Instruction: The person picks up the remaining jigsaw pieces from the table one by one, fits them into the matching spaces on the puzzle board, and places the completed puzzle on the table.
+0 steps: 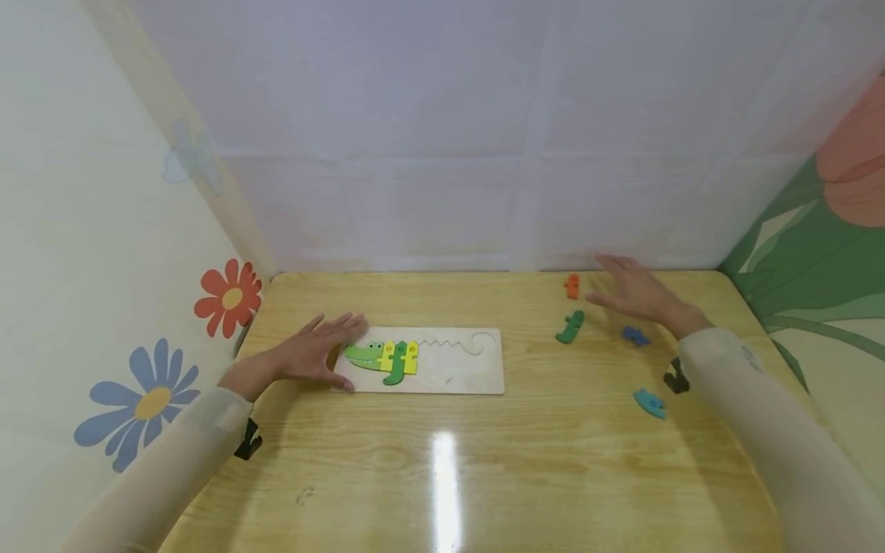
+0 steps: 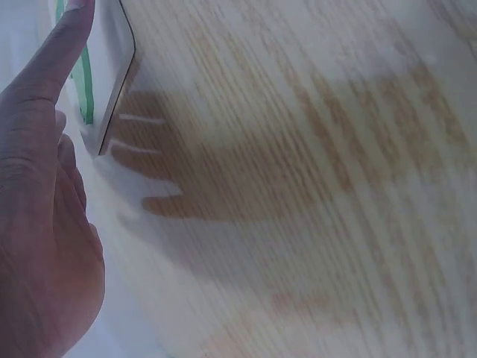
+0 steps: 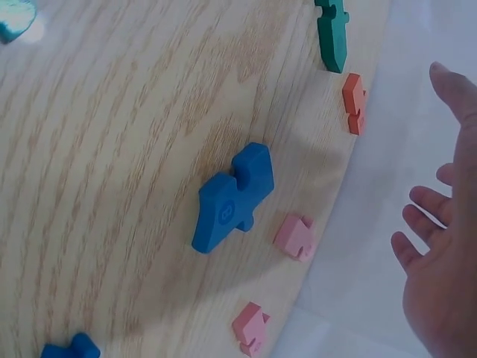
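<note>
A pale wooden puzzle board (image 1: 477, 376) lies on the table with a crocodile outline partly filled. On its left part sit a green crocodile head (image 1: 364, 355), a yellow piece, a green piece with a leg (image 1: 396, 365) and another yellow piece. My left hand (image 1: 314, 352) rests at the board's left edge, fingers spread, thumb at the lower corner. My right hand (image 1: 636, 292) hovers over loose pieces at the right, fingers extended, holding nothing. Near it lie an orange piece (image 1: 572, 286), a dark green piece (image 1: 571, 327) and a blue piece (image 3: 235, 198).
In the right wrist view, two pink pieces (image 3: 296, 237) lie close to the table's far edge. A light blue piece (image 1: 650, 403) lies nearer on the right. A pale cloth wall (image 1: 429, 207) stands behind the table, with flower-patterned panels on both sides.
</note>
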Demonstrator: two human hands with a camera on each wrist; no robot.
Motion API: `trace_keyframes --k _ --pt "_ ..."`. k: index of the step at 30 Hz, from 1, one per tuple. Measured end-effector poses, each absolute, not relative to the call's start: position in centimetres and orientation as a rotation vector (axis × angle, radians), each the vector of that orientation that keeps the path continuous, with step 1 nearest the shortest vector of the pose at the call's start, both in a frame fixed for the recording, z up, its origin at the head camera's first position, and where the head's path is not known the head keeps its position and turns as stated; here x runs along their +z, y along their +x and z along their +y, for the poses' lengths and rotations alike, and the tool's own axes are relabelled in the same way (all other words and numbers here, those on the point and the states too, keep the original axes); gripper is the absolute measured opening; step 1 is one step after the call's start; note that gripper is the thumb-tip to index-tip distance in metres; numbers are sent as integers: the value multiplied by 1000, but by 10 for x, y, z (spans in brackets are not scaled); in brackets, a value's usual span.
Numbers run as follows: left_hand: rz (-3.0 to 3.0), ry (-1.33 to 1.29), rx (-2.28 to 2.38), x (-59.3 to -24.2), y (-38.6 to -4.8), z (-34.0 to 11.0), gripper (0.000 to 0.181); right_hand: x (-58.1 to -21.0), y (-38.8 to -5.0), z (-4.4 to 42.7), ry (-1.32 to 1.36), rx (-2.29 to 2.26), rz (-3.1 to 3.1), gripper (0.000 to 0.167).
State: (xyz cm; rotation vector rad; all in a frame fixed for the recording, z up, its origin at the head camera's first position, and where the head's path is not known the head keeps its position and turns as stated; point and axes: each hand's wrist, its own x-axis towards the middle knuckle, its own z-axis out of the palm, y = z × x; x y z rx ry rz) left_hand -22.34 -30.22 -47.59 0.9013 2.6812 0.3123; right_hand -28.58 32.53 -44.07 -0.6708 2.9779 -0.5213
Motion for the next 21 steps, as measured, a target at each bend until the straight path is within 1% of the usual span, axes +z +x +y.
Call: trace_keyframes --k 10,21 --pt "2655 917 333 -481 -221 -304 117 -454 -294 321 -697 -670 2903 88" --pt "2642 902 383 -487 -221 -306 118 -463 -303 316 -716 -713 2890 88"
